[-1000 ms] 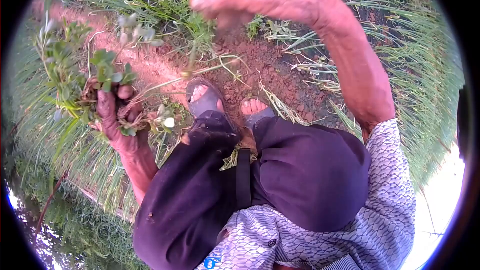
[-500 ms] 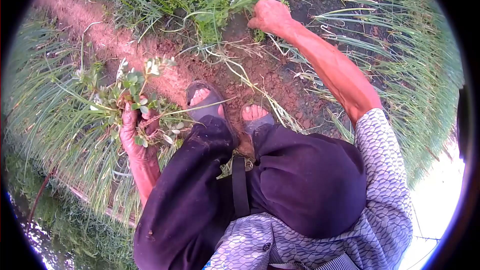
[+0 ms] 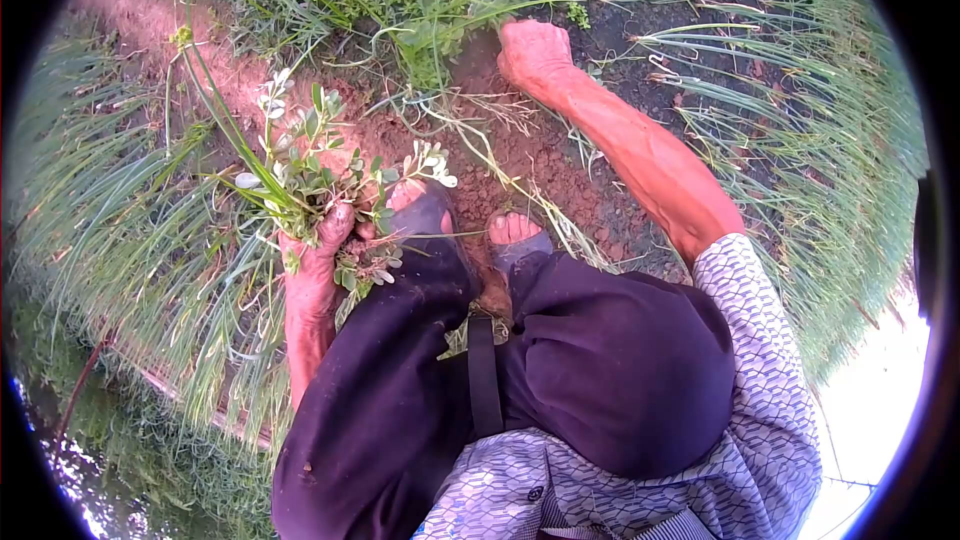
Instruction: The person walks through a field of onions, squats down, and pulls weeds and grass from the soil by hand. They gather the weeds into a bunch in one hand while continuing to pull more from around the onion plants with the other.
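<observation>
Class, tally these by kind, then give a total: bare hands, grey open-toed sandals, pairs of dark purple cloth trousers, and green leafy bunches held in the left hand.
Bare hands: 2 (left hand, right hand)
Grey open-toed sandals: 2 (left sandal, right sandal)
Dark purple cloth trousers: 1 pair
Green leafy bunch: 1
Total: 6

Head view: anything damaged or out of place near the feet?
Yes, mildly: some pale, limp stalks lie across the reddish soil beside the right foot, unlike the green leaves growing at right.
</observation>
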The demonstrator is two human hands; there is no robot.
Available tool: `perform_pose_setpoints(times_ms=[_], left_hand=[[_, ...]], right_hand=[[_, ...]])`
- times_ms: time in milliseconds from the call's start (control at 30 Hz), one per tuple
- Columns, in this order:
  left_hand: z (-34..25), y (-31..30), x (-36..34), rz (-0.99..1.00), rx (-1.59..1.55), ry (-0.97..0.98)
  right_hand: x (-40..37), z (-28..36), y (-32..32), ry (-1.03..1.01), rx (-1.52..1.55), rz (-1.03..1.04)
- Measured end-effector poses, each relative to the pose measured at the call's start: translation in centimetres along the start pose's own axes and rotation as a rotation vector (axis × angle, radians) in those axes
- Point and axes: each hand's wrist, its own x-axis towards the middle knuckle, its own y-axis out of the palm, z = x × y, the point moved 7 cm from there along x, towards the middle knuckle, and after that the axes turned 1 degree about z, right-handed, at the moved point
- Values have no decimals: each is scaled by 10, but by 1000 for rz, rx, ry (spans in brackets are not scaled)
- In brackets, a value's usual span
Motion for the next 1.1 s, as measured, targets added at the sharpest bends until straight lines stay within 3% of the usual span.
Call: perform_pose_setpoints(times_ms=[133, 333, 467, 933, 1100], left_hand=[[1, -1, -4, 0, 33, -16], [5, 7, -6, -52, -43, -65], [11, 10, 1, 87, 60, -133], [16, 16, 10, 149, 105, -37], [20, 17, 10, 154, 113, -88]], right_hand=[[2, 3, 3, -38, -33, 35], [-8, 6, -4, -171, -114, -104], [-6, 15, 4, -246, -161, -62], [7, 17, 6, -257, -128, -10], [8, 19, 19, -278, -144, -23]])
